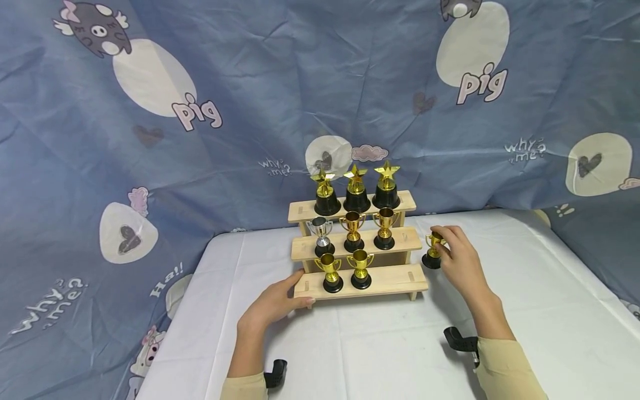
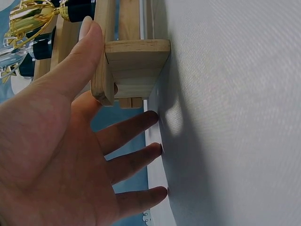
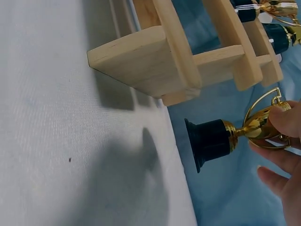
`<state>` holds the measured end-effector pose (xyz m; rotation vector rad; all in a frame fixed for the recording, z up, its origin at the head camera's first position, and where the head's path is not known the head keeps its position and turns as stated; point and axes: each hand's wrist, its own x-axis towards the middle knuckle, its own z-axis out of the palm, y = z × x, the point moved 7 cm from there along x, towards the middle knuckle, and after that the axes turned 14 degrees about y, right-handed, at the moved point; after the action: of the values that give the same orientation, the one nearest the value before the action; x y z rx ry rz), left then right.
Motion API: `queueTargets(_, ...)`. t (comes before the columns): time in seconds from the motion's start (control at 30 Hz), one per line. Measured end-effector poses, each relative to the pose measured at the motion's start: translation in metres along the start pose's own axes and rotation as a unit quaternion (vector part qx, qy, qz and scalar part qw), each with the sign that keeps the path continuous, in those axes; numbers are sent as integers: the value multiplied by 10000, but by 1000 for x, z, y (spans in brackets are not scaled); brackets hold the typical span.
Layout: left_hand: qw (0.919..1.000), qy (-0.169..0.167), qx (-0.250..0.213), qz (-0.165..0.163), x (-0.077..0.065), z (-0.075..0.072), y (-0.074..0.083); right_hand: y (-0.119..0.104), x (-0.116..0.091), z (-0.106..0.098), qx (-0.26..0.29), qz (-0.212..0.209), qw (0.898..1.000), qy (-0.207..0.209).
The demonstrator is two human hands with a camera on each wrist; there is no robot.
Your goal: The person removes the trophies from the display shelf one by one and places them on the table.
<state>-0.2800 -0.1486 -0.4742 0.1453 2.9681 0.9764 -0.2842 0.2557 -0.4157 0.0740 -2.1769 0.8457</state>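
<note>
A person's right hand (image 1: 459, 264) pinches a small gold trophy cup (image 3: 229, 135) by its bowl, black base held off the white tablecloth (image 1: 370, 344), just right of a 3-step wooden stand (image 1: 387, 276); the left hand (image 1: 274, 300) holds the left end of the bottom step, thumb on top and other fingers spread. That step bears 2 gold cups (image 1: 360, 270), beneath 3 cups (image 1: 353, 229) on the middle step and 3 star trophies (image 1: 356, 197) on top. A loose pinch could let the held cup slip, while a leftward swing or left-hand tug could topple its neighbours.
</note>
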Motion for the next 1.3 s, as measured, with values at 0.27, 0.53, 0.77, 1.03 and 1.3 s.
queueTargets(0.27, 10000, 31, -63, 11, -1, 0, -1, 2, 6, 13, -136, -73, 9998, -82)
queueTargets(0.53, 10000, 59, -59, -18, -1, -1, -1, 8, 8, 19, -329, -45, 9994, 33)
queueTargets(0.77, 9999, 58, -142, -23, 2, 1, -2, 13, 11, 22, -394, -150, 9991, 109)
queueTargets(1.03, 9999, 48, -90, 11, 2, 0, -1, 13, 15, 30, -345, -397, 9983, 239)
queueTargets(1.3, 10000, -47, -77, 2, -1, 1, -1, 19, 13, 31, -393, -462, 9973, 405)
